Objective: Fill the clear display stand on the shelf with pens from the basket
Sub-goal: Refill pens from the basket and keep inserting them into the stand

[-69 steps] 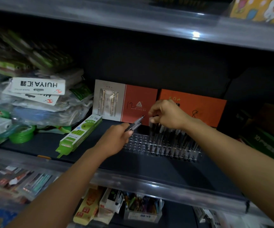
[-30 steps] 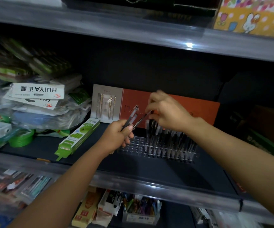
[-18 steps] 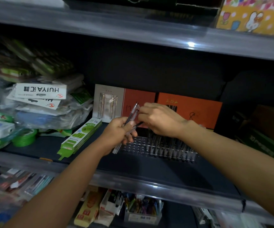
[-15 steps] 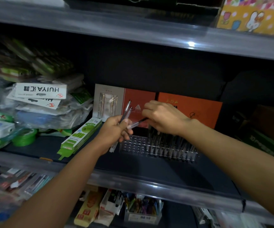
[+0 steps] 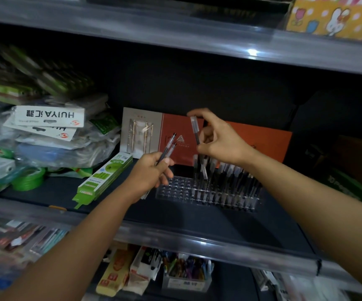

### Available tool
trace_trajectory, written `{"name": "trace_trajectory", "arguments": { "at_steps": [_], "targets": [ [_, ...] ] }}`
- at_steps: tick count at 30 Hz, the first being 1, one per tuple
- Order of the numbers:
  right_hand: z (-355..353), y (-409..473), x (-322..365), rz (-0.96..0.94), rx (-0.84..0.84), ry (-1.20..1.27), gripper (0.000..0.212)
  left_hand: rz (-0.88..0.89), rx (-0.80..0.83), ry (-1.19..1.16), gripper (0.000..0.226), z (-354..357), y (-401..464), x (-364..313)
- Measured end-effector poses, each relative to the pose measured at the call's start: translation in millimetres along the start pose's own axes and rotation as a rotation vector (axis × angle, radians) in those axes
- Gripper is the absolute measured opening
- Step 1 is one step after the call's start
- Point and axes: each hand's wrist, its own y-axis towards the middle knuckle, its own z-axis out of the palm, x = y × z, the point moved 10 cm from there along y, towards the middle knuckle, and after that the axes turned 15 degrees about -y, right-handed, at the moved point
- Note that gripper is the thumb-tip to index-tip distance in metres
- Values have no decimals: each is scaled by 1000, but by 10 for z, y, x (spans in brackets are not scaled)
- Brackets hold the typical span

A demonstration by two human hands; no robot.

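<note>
A clear display stand (image 5: 176, 189) with rows of holes sits on the dark middle shelf. Its right part holds several upright pens (image 5: 230, 179); its left holes are bare. My right hand (image 5: 217, 137) pinches one clear-capped pen (image 5: 195, 132) upright above the stand's left filled rows. My left hand (image 5: 148, 173), just left of the stand, grips two spare pens (image 5: 168, 148) that slant up to the right. The basket is out of view.
Orange and grey gift boxes (image 5: 175, 137) lean behind the stand. A green flat box (image 5: 104, 177), green tape (image 5: 29, 181) and bagged goods (image 5: 49, 135) fill the shelf's left. The shelf above (image 5: 175, 33) hangs low. A lower shelf holds a bin of pens (image 5: 186, 272).
My right hand took one pen from my left hand's bunch and lifted it upright over the stand. My left hand stayed beside the stand with the other pens.
</note>
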Motion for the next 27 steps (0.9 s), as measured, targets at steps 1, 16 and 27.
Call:
{"name": "trace_trajectory", "arguments": {
  "at_steps": [1,16,27],
  "targets": [
    [-3,2,0,4,-3,-11,69,0,0,5,18,0,-1,2],
    [131,58,-283,82,-37,-254,36,22,25,72,17,25,11,107],
    [308,79,-346,68,7,-284,35,5,36,95,17,44,30,184]
  ]
}}
